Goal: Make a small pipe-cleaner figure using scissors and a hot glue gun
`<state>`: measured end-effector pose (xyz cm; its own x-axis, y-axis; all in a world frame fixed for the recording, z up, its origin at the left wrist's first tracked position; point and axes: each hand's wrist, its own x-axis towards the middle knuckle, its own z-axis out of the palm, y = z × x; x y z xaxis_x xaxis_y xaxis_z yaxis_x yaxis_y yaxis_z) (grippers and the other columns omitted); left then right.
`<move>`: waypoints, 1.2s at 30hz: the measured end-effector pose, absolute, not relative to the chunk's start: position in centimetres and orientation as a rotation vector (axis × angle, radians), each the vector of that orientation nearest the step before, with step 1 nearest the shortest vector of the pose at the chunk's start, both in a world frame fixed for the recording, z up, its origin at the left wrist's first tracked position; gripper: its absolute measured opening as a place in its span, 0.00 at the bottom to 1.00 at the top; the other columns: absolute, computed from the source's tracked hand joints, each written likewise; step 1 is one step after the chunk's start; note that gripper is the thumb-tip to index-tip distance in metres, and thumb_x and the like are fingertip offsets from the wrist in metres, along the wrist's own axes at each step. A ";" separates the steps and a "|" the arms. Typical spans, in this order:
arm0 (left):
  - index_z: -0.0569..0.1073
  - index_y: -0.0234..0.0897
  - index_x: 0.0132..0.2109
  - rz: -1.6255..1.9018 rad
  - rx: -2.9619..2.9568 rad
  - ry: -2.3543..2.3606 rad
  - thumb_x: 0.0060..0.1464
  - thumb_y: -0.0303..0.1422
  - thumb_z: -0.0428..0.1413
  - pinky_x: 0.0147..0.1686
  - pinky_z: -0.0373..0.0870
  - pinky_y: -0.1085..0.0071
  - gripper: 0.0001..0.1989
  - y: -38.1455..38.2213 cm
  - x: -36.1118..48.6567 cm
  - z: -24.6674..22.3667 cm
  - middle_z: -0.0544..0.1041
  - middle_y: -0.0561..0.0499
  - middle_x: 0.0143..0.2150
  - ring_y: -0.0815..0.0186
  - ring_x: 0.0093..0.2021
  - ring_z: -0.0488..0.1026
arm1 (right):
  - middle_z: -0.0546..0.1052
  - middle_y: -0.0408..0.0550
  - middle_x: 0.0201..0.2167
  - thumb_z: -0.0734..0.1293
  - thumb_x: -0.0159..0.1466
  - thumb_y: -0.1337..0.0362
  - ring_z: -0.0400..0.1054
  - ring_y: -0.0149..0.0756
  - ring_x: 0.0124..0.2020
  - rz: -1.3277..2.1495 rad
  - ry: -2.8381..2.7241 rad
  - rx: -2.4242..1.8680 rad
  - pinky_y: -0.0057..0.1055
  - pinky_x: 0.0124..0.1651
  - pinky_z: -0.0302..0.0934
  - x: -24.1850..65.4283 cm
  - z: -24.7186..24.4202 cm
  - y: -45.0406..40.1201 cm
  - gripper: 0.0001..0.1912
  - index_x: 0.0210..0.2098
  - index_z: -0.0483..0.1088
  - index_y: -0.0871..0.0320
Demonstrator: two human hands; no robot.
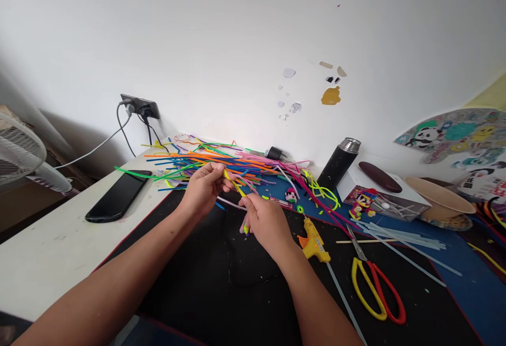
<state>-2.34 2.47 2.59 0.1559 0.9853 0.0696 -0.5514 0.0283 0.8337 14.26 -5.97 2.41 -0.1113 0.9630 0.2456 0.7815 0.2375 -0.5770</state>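
My left hand [203,188] pinches one end of a yellow stem [236,185] above the black mat [190,282]. The stem's other end is between the closed fingers of my right hand [269,222], lower and to the right. It slants down from left to right between the two hands. Just below my right fingertips is a small pink and yellow piece [245,226]; whether it touches the hand I cannot tell. Behind both hands lies a loose pile of coloured stems [185,162], mostly orange, blue, green and pink.
Right of my hands lie a yellow glue gun [315,243] and scissors [369,277]. Farther back are a black flask [340,164], a small figure [362,203], a white box [350,185] and clear sticks [415,238]. At left are a phone [118,195] and a fan [23,151].
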 end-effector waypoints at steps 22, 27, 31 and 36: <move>0.75 0.35 0.30 0.874 1.565 0.656 0.55 0.52 0.64 0.28 0.60 0.73 0.23 1.5 -2.2 2.3 0.72 0.52 0.26 0.68 0.27 0.65 | 0.80 0.47 0.26 0.65 0.67 0.39 0.73 0.31 0.17 1.273 -1.195 -1.090 0.22 0.17 0.58 14.6 2.6 -5.4 0.26 0.38 0.73 0.58; 0.75 0.35 0.29 0.876 1.409 0.666 0.51 0.51 0.68 0.20 0.55 0.75 0.22 1.8 -2.2 1.9 0.71 0.54 0.21 0.72 0.19 0.62 | 0.78 0.44 0.23 0.65 0.68 0.39 0.74 0.32 0.17 1.250 -1.252 -1.112 0.21 0.17 0.57 14.4 2.7 -5.6 0.26 0.37 0.73 0.58; 0.77 0.34 0.29 0.876 1.263 0.650 0.48 0.48 0.71 0.22 0.66 0.74 0.20 1.6 -1.9 1.9 0.78 0.49 0.25 0.69 0.21 0.70 | 0.77 0.43 0.21 0.64 0.68 0.39 0.73 0.31 0.16 1.235 -1.252 -1.113 0.21 0.16 0.57 14.4 2.9 -5.7 0.26 0.38 0.73 0.58; 0.79 0.34 0.30 0.928 1.202 0.595 0.49 0.44 0.71 0.24 0.69 0.73 0.17 1.3 -1.9 2.2 0.79 0.47 0.26 0.68 0.23 0.73 | 0.77 0.42 0.21 0.64 0.68 0.39 0.74 0.33 0.16 1.267 -1.225 -1.093 0.22 0.16 0.57 14.2 3.2 -5.9 0.25 0.41 0.74 0.57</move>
<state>-1.87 1.31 2.18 0.5154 0.8532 0.0804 -0.2828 0.0808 0.9558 14.16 -5.88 3.21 -0.0702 0.9967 0.0406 -0.0741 0.0354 -0.9966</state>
